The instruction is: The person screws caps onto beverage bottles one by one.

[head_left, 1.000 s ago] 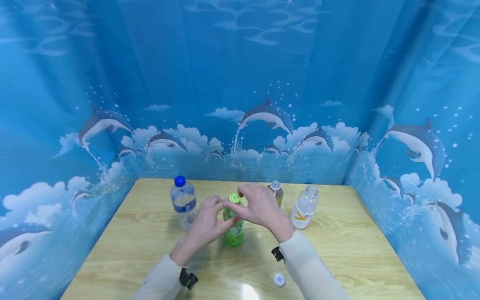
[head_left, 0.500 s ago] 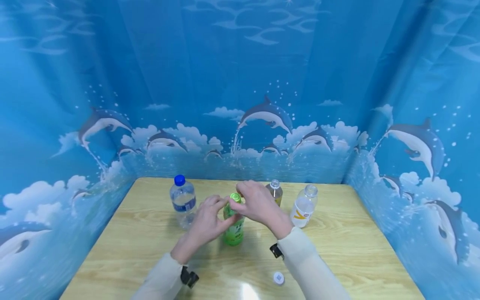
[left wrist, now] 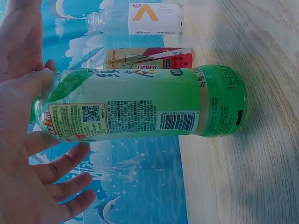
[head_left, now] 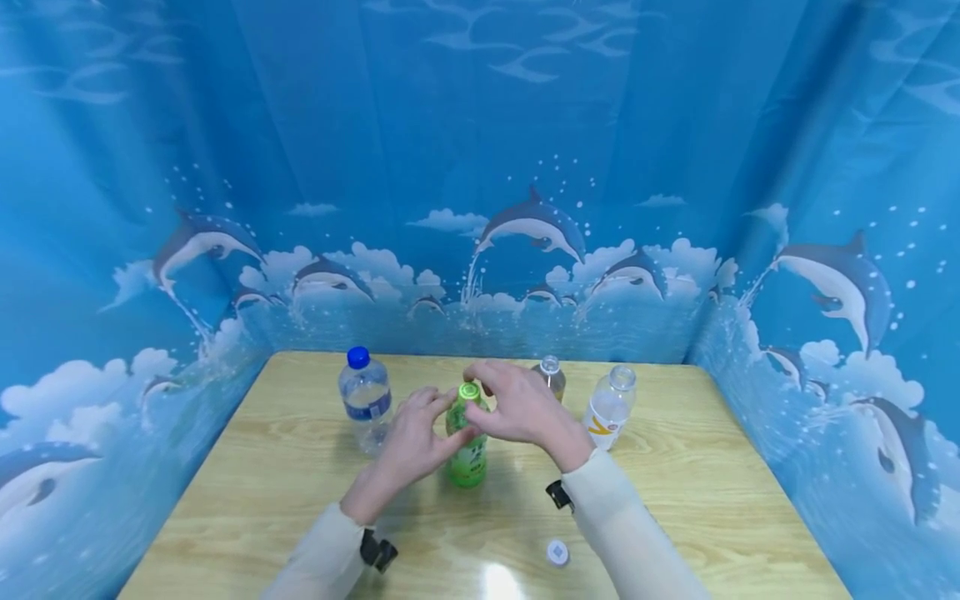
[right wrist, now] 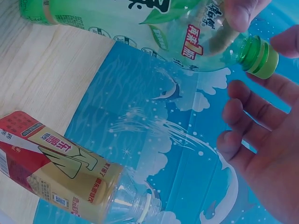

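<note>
A green tea bottle point(head_left: 468, 468) stands upright on the table in the head view, with a light green cap point(right wrist: 266, 61) on its neck. My left hand point(head_left: 414, 437) grips the bottle's upper part between thumb and index finger; its other fingers spread loosely in the left wrist view. At the cap is my right hand point(head_left: 519, 406), thumb tip at one edge and index finger at the other, the remaining fingers loosely bent. A barcode and printed label point(left wrist: 124, 116) face the left wrist camera.
Left of the green bottle stands a clear bottle with a blue cap point(head_left: 358, 358). Behind my right hand are a capless brown-drink bottle point(right wrist: 60, 163) and a capless clear bottle point(head_left: 610, 412). A loose white cap point(head_left: 557, 552) lies near the table's front. Dolphin-print curtains point(head_left: 480, 125) enclose the table point(head_left: 697, 500).
My right thumb has shifted from the front left of the green cap toward its right side, the right hand turning slightly. The left hand and the green bottle stay in place.
</note>
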`<state>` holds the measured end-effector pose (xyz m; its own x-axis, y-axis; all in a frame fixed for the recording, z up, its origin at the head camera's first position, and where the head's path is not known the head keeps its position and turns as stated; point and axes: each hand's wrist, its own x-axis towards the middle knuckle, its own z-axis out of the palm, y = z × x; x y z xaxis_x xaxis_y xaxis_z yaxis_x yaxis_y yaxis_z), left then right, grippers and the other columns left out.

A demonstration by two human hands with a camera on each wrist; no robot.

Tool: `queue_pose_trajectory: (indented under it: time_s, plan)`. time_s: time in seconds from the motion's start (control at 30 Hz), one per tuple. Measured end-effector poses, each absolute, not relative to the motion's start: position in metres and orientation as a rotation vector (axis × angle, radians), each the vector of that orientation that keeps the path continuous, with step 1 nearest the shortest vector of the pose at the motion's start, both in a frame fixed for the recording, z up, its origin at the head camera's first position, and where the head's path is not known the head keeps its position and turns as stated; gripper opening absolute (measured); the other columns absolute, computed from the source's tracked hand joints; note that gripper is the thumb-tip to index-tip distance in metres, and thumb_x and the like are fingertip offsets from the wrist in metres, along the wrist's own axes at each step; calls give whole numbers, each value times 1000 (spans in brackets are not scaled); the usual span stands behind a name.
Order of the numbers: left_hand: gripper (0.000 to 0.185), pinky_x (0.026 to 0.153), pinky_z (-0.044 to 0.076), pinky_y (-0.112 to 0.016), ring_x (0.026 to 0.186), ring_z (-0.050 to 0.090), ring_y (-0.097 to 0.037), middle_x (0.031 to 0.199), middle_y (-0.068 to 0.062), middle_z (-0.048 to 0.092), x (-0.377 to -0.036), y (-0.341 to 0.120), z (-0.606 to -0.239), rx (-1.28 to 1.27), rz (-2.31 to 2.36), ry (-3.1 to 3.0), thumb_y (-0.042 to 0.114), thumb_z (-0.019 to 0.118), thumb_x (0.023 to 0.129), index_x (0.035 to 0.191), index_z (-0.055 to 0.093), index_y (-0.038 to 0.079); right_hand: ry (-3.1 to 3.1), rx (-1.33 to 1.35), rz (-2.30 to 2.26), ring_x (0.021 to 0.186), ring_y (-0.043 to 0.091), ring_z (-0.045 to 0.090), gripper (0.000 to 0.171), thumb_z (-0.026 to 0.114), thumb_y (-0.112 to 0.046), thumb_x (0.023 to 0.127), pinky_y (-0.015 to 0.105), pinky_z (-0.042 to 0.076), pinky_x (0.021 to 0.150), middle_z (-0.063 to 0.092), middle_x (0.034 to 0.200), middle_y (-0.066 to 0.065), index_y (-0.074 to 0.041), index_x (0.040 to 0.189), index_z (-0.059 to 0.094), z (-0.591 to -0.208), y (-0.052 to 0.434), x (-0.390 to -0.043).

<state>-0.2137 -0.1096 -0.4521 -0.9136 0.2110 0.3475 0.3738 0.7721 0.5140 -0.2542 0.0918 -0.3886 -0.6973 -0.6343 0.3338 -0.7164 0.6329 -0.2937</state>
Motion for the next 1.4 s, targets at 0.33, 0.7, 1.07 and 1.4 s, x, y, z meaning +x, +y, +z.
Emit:
queue_pose_trajectory:
  time_s: [0.33,0.7,1.07,1.4]
  plan:
    - [75,103,53,-61,121,65,-36,128,-15,71,-215,-110,-452,-463,-863,-2673,60,76,90,145,63,9,-2660,1126,648,61,7,40,12,61,-32,94,22,33,52,51,73,-6,-21,92,58,-389,89,-257]
    - [69,104,51,-64,122,64,-36,131,-14,71,-216,-112,-452,-440,-898,-2679,60,76,90,141,68,14,-2693,1078,657,54,5,34,35,63,-41,104,20,28,49,38,64,-8,-18,81,51,-391,82,-259]
    - [84,111,44,-70,136,57,-42,146,-19,63,-218,-113,-450,-410,-955,-2762,68,72,90,150,59,12,-2721,1113,679,65,8,48,24,60,-45,98,25,39,53,61,83,-6,-25,109,65,-392,96,-264]
    - [85,106,55,-54,127,63,-31,136,-10,68,-224,-122,-447,-510,-1132,-2802,56,83,86,152,56,10,-2738,1205,709,68,8,48,18,59,-39,100,24,39,56,61,82,-2,-24,109,64,-390,94,-264]
